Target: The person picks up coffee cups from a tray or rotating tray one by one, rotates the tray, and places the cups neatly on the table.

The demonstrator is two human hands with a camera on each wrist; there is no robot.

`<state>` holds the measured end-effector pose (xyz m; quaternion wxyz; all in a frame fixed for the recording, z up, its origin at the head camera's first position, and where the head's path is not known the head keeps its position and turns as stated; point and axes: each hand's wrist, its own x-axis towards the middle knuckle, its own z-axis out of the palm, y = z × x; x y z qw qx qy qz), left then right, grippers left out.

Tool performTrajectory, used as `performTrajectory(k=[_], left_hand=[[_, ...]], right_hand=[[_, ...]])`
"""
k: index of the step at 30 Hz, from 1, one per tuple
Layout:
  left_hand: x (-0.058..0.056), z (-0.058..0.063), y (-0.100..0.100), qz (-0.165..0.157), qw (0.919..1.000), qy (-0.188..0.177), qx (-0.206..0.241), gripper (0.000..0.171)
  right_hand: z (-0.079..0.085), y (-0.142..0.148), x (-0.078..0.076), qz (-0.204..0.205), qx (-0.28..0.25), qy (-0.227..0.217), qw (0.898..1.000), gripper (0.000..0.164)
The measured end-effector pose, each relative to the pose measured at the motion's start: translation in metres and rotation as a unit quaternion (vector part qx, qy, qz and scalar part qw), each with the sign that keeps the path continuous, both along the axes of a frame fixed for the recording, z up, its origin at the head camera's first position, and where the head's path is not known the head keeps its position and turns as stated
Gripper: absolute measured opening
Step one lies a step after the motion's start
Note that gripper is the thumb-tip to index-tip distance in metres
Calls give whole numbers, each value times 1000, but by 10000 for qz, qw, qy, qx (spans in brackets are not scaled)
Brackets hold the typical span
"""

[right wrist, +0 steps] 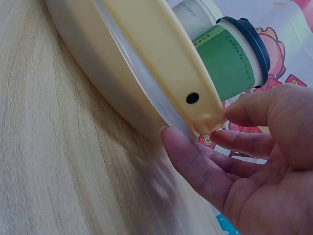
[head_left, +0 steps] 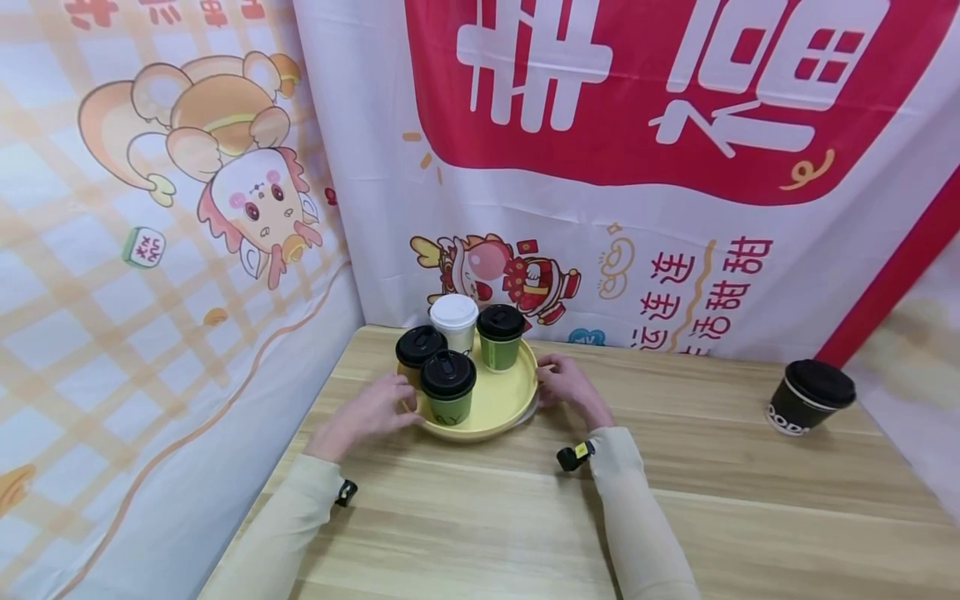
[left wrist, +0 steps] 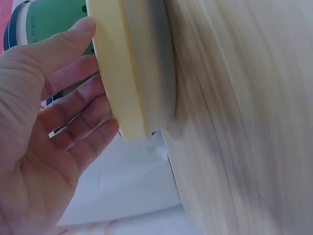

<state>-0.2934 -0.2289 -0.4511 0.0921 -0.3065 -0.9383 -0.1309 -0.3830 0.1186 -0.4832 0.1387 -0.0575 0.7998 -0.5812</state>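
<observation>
A round yellow tray with a raised rim stands on the table, carrying several lidded paper coffee cups. Nearest my left hand are a green cup with a black lid and another black-lidded cup. Behind them stand a white-lidded cup and a second green cup. My left hand, slightly blurred, has its loosely bent fingers and thumb at the tray's left rim. At the right rim my right hand holds the edge, thumb low and forefinger near the top.
A dark paper cup with a black lid stands apart at the table's right side. Printed cloths hang behind the table and along its left side. The tray sits close to the back cloth.
</observation>
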Motion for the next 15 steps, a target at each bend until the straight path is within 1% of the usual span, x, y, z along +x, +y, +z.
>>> performTrajectory(k=[3,7,11,15], left_hand=[[-4,1,-5,-90,9999,63,26,26],[-6,2,-10,-82,10000,-8,25,23],[-4,2,-12,-44,9999,-87,31,20],[-1,4,-10,-98,9999,41,-25,14]], right_hand=[[1,0,0,22,-41,10,10000,29],[0,1,1,60,-105,21,9999,30],[3,1,3,148,-143,59,9998,32],[3,1,3,129,-103,80,9998,31]])
